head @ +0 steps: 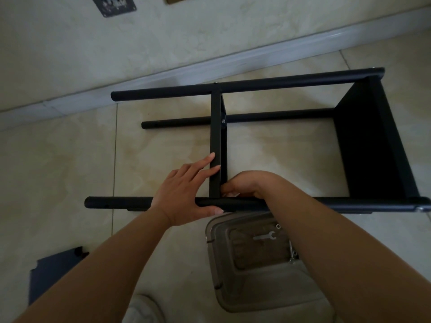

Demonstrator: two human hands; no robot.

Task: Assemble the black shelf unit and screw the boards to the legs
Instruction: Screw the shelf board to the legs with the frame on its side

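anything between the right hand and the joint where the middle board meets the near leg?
Nothing visible. The right hand is already at the joint of the middle board and near leg, fingers curled there; what they hold is hidden. The left hand braces both.

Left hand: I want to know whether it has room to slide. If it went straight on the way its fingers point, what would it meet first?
The left hand points up-right, and its fingertips already touch the middle board. That board is the first thing in line.
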